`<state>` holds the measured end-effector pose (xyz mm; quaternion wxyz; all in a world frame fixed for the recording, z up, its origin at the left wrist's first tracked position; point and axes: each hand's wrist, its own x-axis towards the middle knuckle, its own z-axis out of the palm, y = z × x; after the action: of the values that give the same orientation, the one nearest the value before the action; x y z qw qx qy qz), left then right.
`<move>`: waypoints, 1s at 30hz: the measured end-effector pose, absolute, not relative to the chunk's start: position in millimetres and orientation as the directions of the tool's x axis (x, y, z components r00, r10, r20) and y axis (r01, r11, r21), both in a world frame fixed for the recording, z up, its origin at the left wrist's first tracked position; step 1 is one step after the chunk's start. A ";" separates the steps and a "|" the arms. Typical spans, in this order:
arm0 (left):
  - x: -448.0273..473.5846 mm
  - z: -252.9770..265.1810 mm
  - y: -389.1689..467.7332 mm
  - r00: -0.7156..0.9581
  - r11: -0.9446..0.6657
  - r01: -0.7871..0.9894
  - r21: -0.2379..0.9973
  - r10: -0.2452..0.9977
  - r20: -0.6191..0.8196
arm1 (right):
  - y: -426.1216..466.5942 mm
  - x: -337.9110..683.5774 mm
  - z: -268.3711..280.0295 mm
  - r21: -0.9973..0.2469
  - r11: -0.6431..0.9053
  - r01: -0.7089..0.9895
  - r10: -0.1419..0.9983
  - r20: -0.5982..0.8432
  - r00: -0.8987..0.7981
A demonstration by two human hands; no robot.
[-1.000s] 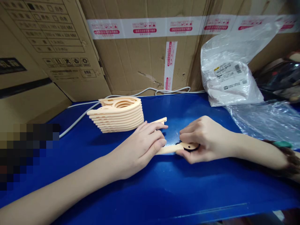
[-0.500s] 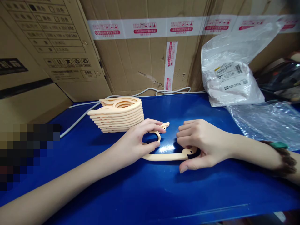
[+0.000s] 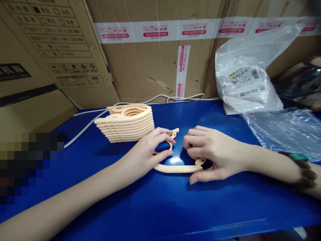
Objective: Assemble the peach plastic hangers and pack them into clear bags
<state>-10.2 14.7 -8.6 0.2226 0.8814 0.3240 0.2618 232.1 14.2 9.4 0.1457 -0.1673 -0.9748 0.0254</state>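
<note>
A beige plastic folding hanger point(image 3: 175, 168) lies on the blue table, its long arm towards me. My left hand point(image 3: 152, 147) is closed around its left part, with the thumb and fingertips at a curved piece. Beyond those fingers, a short notched end sticks out. At the other end, my right hand point(image 3: 210, 154) bends over a round joint with a small hole, fingers curled and thumb low beside the arm's end. Its palm hides part of the joint. Behind my left hand stands a neat stack of matching beige hangers point(image 3: 127, 124).
Cardboard boxes point(image 3: 155, 67) wall off the back and left. A white cable point(image 3: 85, 129) runs along the table's rear. At the right, a white plastic bag point(image 3: 245, 83) with a label stands behind a clear plastic sheet point(image 3: 288, 130).
My right hand has shifted slightly left and covers more of the joint. The hanger's notched end has moved a little left and away from me. My left hand stays nearly still.
</note>
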 end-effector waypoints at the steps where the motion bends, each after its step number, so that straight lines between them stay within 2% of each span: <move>1: -10.2 -8.8 14.6 0.653 -0.693 0.457 0.557 0.687 0.319 | 14.1 232.1 9.1 -0.097 0.943 0.318 0.332 0.278 -0.901; 11: -10.2 -8.8 13.7 0.653 -0.712 0.463 0.528 0.677 0.340 | 15.6 229.9 7.2 -0.097 0.945 0.312 0.327 0.280 -0.903; 22: -8.4 -5.2 10.7 0.643 -0.688 0.468 0.554 0.696 0.321 | 14.4 229.7 9.5 -0.086 0.944 0.318 0.329 0.256 -0.909; 30: -9.6 -5.6 11.4 0.660 -0.711 0.486 0.509 0.680 0.320 | 14.2 229.5 8.6 -0.065 0.944 0.322 0.328 0.246 -0.912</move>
<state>-9.6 11.4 -5.6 0.1935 0.8902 0.3274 0.2509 229.5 14.2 8.6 0.1279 -0.1664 -0.9777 0.0112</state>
